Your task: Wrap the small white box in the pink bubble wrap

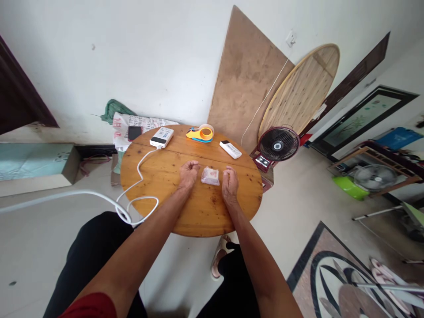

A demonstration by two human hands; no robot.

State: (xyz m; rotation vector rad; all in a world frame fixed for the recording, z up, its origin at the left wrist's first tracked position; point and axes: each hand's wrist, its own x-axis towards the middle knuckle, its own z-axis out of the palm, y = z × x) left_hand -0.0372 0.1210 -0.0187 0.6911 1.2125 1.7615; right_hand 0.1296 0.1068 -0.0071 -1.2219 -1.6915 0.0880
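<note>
A small packet in clear, crinkled plastic wrap (210, 176), pale with a reddish print on top, lies on the round wooden table (159, 176) between my hands. My left hand (190, 173) rests just left of the packet, apart from it, with its fingers curled in. On the other side, my right hand (230, 183) stands on its edge close to the packet, fingers bent and held together. I see nothing held in either hand.
Along the table's far side are a white power bank (161, 137) with a white cable (141, 170), an orange tape dispenser (200, 133), a white remote control (230, 149) and a dark phone-like object (134, 133). A fan (278, 145) stands beyond the table's right edge.
</note>
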